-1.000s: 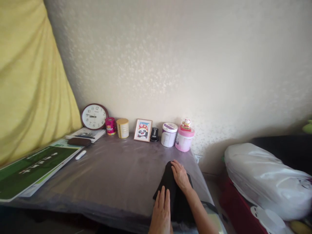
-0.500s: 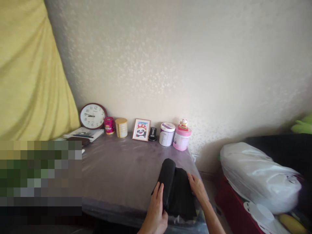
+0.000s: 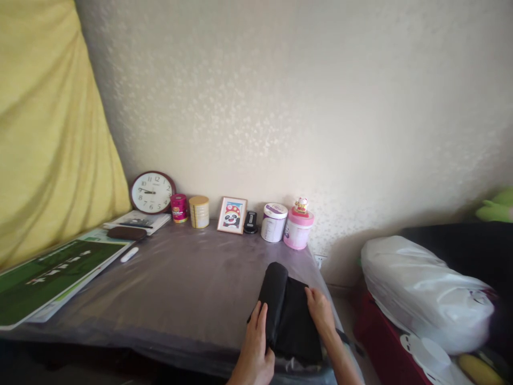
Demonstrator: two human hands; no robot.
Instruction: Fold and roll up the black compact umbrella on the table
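Note:
A black roll of thin, slightly shiny sheet material (image 3: 273, 291) lies near the right front of the table, with a flat loose end spread out to its right. My left hand (image 3: 256, 342) is closed around the roll's lower left side, thumb near its front end. With thumb and fingers, my right hand (image 3: 320, 310) pinches the right edge of the loose end. The fingertips under the sheet are hidden.
On the grey covered table (image 3: 192, 289) stand a clock (image 3: 153, 200), a yellow tin (image 3: 199, 213), a picture frame (image 3: 232, 215) and two tubs (image 3: 274, 227). Green boards (image 3: 52, 275) lie left. A white plastic bag (image 3: 425, 294) rests on a red box to the right.
Both hands keep their hold on the black roll, which stays almost in place. The right hand has shifted very slightly left. The view has moved a little.

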